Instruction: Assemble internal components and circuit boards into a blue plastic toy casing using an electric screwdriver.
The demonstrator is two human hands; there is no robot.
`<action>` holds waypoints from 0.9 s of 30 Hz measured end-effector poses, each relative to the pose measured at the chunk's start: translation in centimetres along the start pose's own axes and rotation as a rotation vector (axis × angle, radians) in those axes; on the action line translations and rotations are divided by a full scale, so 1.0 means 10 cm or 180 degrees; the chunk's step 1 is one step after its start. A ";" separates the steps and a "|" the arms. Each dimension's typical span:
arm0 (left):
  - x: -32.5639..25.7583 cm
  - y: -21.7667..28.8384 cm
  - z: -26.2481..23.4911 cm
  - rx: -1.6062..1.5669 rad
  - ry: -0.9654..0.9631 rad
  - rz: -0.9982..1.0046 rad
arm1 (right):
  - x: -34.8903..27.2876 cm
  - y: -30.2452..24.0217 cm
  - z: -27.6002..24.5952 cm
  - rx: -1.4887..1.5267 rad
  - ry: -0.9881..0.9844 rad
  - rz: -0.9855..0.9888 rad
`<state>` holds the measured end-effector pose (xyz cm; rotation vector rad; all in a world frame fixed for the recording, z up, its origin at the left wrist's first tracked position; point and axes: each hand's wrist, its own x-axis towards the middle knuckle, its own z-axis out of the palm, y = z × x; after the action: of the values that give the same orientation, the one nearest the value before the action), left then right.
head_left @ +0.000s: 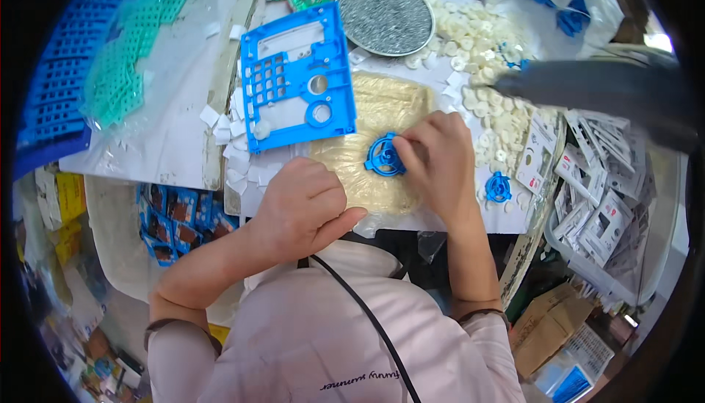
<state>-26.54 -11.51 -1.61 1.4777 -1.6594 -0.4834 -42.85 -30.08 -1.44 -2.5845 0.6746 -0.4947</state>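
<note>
In the head view, the right hand is nearly closed, thumb and forefinger pinching the right edge of a blue ring-shaped part. That part sits over a yellowish pad wrapped in clear film, on the near side of the bench. The left hand is curled into a loose fist just left of the near end of the pad, thumb pointing right; whether anything is inside it cannot be told.

Farther off, a blue panel with openings lies tilted, its right edge overlapping the pad. Beyond the pad stands a round dish of small grey metal pieces, with pale discs spread to its right. A second blue ring-shaped part lies right of the right hand. At the far left are green pieces in a clear bag; at the right, a tub holds white printed panels.
</note>
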 end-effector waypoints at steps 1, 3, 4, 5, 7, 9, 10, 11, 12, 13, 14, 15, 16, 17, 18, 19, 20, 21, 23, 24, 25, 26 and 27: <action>0.02 0.01 0.02 -0.0055 -0.0022 -0.0026 | -0.02 -0.02 -0.01 -0.0258 0.0071 -0.0140; 0.09 0.06 0.08 -0.0047 0.0118 -0.0046 | -0.03 0.00 0.01 -0.0241 0.0282 -0.0250; 0.13 0.07 0.14 -0.0093 0.0184 -0.0024 | -0.03 0.04 0.03 -0.0252 0.0395 -0.0257; 0.15 0.09 0.16 -0.0162 0.0225 -0.0120 | -0.03 0.05 0.00 -0.0137 0.0705 -0.0258; 0.18 0.17 0.16 -0.0449 0.0311 -0.0333 | -0.16 0.00 -0.18 0.0452 0.1044 -0.0020; 0.16 0.22 0.18 -0.0725 0.0309 -0.0591 | -0.51 -0.12 -0.39 0.1960 0.0531 0.0524; 0.12 0.22 0.20 -0.0826 0.0250 -0.0724 | -0.76 -0.14 -0.43 0.2525 0.0228 0.0869; 0.10 0.21 0.21 -0.0871 0.0204 -0.0890 | -1.05 -0.11 -0.38 0.3155 -0.0082 0.1163; 0.11 0.22 0.26 -0.0959 0.0096 -0.0815 | -1.33 -0.04 -0.34 0.3802 -0.0397 0.1435; 0.07 0.22 0.27 -0.0993 0.0015 -0.0782 | -1.61 0.01 -0.31 0.3799 -0.0414 0.2076; 0.04 0.21 0.29 -0.1029 -0.0056 -0.0757 | -1.93 0.08 -0.29 0.3786 -0.0448 0.2716; 0.00 0.19 0.28 -0.0997 -0.0184 -0.0646 | -2.26 0.18 -0.19 0.3561 -0.0099 0.3264; -0.01 0.16 0.28 -0.0993 -0.0313 -0.0530 | -2.70 0.37 0.01 0.3224 0.0621 0.3723; -0.02 0.14 0.28 -0.0993 -0.0433 -0.0418 | -3.16 0.56 0.17 0.3264 0.1390 0.4164; -0.02 0.15 0.27 -0.0883 -0.0570 -0.0400 | -3.60 0.76 0.35 0.2849 0.1713 0.4327; -0.01 0.17 0.26 -0.0761 -0.0684 -0.0376 | -3.83 0.88 0.43 0.2621 0.1701 0.4619; 0.02 0.20 0.28 -0.0655 -0.0786 -0.0327 | -3.96 0.92 0.48 0.2561 0.1672 0.4579; 0.04 0.23 0.31 -0.0717 -0.0775 -0.0347 | -4.04 0.98 0.58 0.2537 0.1386 0.4715; 0.06 0.29 0.34 -0.0816 -0.0715 -0.0388 | -4.02 1.07 0.69 0.2484 0.0785 0.4920; 0.06 0.32 0.35 -0.0838 -0.0674 -0.0422 | -3.99 1.14 0.79 0.2483 0.0874 0.5071; 0.07 0.33 0.35 -0.0851 -0.0597 -0.0455 | -3.91 1.27 0.93 0.2471 0.0947 0.5190; 0.07 0.36 0.35 -0.0874 -0.0507 -0.0485 | -3.83 1.40 1.01 0.2444 0.1019 0.5303; 0.07 0.40 0.36 -0.0888 -0.0469 -0.0506 | -3.81 1.46 1.05 0.1559 0.0506 0.5248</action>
<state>-31.75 -12.08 -0.46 1.3969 -1.5191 -0.8930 -74.94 -18.39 -26.03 -0.9153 2.0005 -0.1979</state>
